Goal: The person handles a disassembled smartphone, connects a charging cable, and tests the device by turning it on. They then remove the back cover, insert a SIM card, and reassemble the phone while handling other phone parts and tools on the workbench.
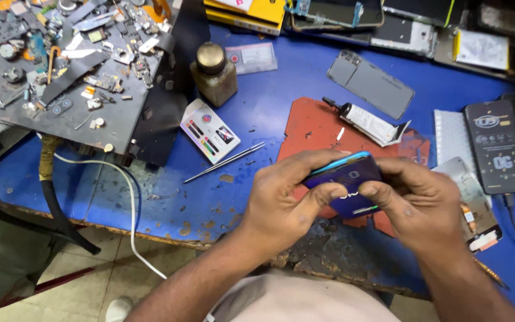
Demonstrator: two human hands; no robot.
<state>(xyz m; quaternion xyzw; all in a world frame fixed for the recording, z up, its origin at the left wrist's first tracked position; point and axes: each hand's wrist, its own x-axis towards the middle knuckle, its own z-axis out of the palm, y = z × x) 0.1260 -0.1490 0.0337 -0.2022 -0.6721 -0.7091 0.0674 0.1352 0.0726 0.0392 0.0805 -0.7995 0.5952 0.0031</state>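
You have the dark purple smartphone with the bright blue edge (pixel 347 179) clamped between both hands, raised just above the worn front edge of the blue workbench (pixel 120 197). Your left hand (pixel 287 200) wraps its left end, fingers curled over the top rim and thumb pressed on the glossy back. Your right hand (pixel 421 206) closes on the opposite end, thumb lying across the back, fingers hidden behind.

Directly under the grip lies a torn orange-red rubber mat (pixel 317 125). Beyond it, past your knuckles, rests a white glue tube with a black nozzle (pixel 368 122), and farther still a flat grey phone back cover (pixel 371 83). Left of your left hand lie thin metal tweezers (pixel 225 162), beside a small white card with coloured stripes (pixel 210 131).
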